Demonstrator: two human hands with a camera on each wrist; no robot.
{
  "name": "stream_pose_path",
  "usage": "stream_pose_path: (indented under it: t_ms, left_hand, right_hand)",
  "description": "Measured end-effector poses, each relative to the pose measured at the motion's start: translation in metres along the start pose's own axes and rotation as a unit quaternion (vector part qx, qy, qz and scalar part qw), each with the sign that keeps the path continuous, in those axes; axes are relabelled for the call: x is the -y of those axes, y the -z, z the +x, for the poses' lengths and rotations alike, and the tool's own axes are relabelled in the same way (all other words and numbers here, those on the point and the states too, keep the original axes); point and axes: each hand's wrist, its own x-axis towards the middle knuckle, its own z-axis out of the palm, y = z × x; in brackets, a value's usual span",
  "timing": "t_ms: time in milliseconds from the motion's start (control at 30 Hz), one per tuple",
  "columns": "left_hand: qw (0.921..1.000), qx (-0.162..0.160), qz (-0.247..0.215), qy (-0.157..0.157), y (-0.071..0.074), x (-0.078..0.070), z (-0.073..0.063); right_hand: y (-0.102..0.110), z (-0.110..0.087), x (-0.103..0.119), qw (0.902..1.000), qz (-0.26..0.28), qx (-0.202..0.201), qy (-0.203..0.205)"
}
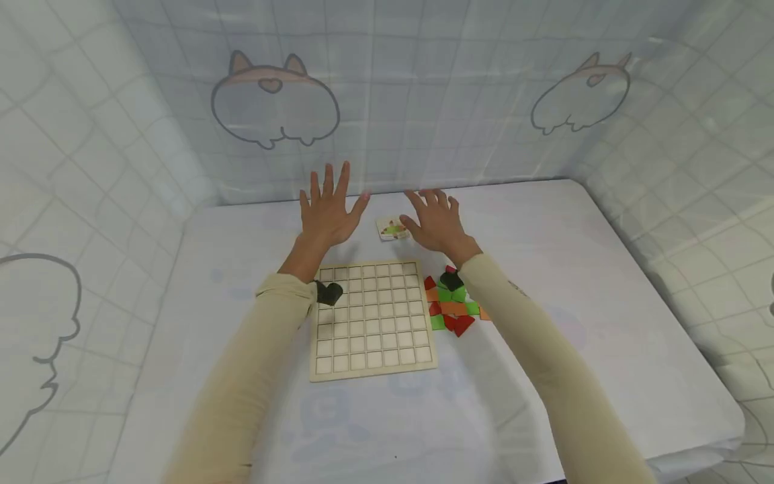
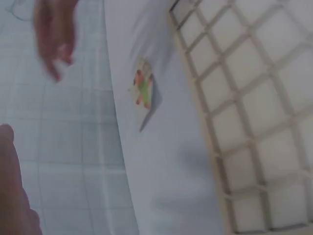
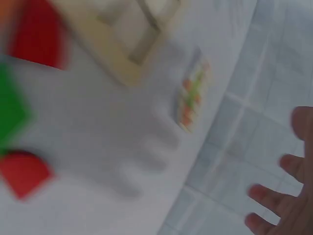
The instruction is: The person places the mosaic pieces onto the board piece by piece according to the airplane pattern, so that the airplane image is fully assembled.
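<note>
Lying on the surface (image 1: 544, 232), between your left hand (image 1: 329, 216) and right hand (image 1: 437, 225): one picture card (image 1: 390, 230), likely light and stiff; best grip, opposite edges. Your fingers: spread apart, holding nothing. Nearer you: one gridded board (image 1: 373, 374); right of it, coloured tiles (image 1: 453, 308).

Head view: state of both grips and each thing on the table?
Left grip: open, fingers spread, empty.
Right grip: open, fingers slightly bent, empty.
Grid board: flat, no coloured pieces in visible cells.
Picture card: lying picture side up.
Coloured pieces: loose, clustered beside the board, partly hidden.
</note>
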Motion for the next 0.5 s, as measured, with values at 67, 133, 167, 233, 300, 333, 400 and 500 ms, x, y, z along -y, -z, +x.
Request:
stream_pose_path:
  t_ms: [67, 133, 167, 233, 300, 333, 400, 500]
  left_hand:
    - [0.9998, 0.004, -0.013, -0.012, -0.003, 0.008, -0.014]
    - [0.9995, 0.01, -0.018, -0.024, -0.006, 0.016, -0.031]
    - [0.9993, 0.014, -0.017, -0.028, -0.008, 0.02, -0.039]
    - [0.999, 0.021, -0.017, -0.037, -0.011, 0.026, -0.057]
    - [0.9985, 0.029, -0.012, -0.044, -0.015, 0.031, -0.074]
    - [0.9983, 0.034, -0.009, -0.047, -0.018, 0.033, -0.082]
    - [0.9978, 0.042, -0.008, -0.052, -0.024, 0.035, -0.096]
    - [0.997, 0.053, -0.014, -0.055, -0.037, 0.037, -0.115]
  right_hand:
    - [-0.009, -0.017, -0.005, 0.9999, -0.001, 0.003, 0.016]
    - [-0.016, -0.034, -0.012, 0.9997, 0.001, 0.007, 0.022]
    - [-0.019, -0.042, -0.015, 0.9997, 0.002, 0.009, 0.023]
    - [-0.024, -0.056, -0.022, 0.9996, 0.003, 0.01, 0.026]
    - [-0.027, -0.069, -0.029, 0.9995, 0.01, 0.011, 0.026]
    - [-0.028, -0.076, -0.032, 0.9994, 0.014, 0.01, 0.029]
    - [-0.03, -0.087, -0.036, 0.9991, 0.023, 0.011, 0.035]
    - [-0.034, -0.101, -0.039, 0.9985, 0.035, 0.018, 0.039]
